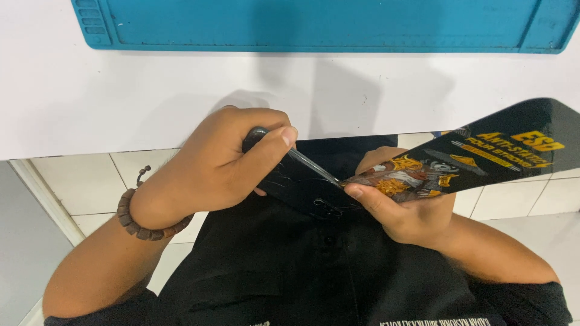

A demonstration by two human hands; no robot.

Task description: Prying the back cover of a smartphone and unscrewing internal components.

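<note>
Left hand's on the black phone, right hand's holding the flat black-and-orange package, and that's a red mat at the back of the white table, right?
Not quite: the mat is teal blue, not red, as the head view shows. The rest holds: left hand on the black phone, right hand holding the package, white table.

- Phone (302,190) – black, glossy back, looks like glass or hard plastic, with fine cracks or scratches showing.
- Film (314,166) – thin, clear, shiny sheet at the phone's edge.
- Packet (483,154) – flat black card or plastic sleeve, satin sheen, printed in yellow and orange.
- Mat (314,24) – teal, matt, rubbery look, smooth with moulded ridges.
- Table (121,102) – white, smooth, faintly marked.
- Bracelet (142,226) – brown beads, wood by the look, dull finish.
- Shirt (290,271) – black cloth, matt, soft weave.
- Floor (84,181) – pale tiles, slightly glossy.
</note>
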